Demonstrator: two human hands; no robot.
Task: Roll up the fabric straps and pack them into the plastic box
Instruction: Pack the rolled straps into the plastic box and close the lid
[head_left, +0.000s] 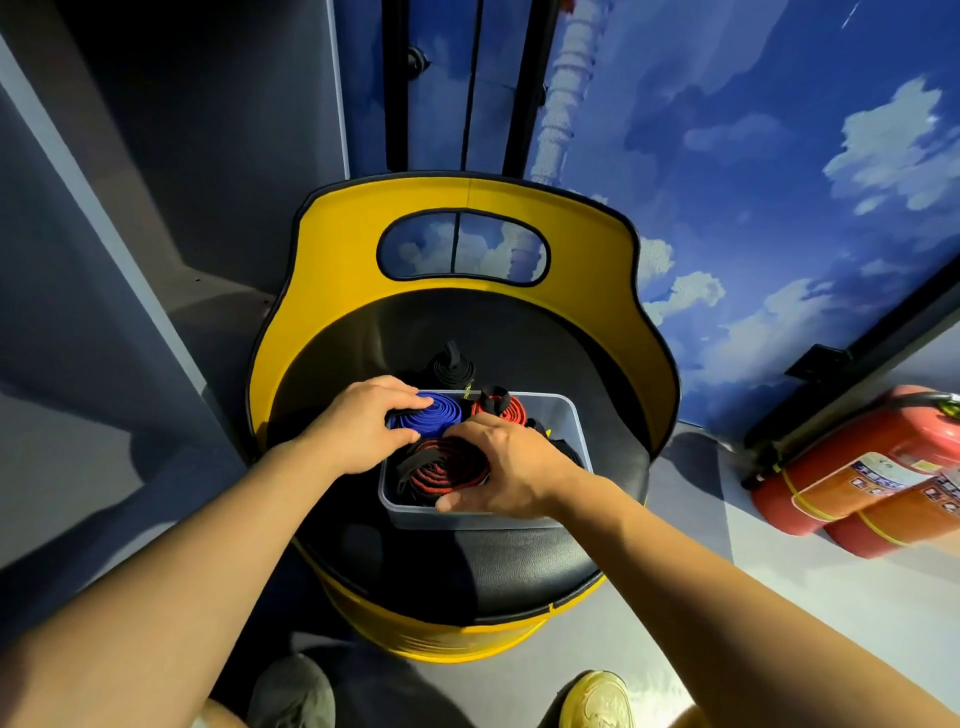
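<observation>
Inside the clear plastic box (566, 415) on the black padded seat (519, 566), the left hand (358, 431) grips the rolled blue fabric strap (436, 410) while the right hand (504, 467) grasps the coiled red-and-black strap (441, 467).

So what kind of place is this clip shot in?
Probably a themed indoor venue or gym corner, not a home: a blue sky-and-cloud wall mural, two red fire extinguishers on the floor, and a yellow barrel-shaped seat with black cushion.
</observation>
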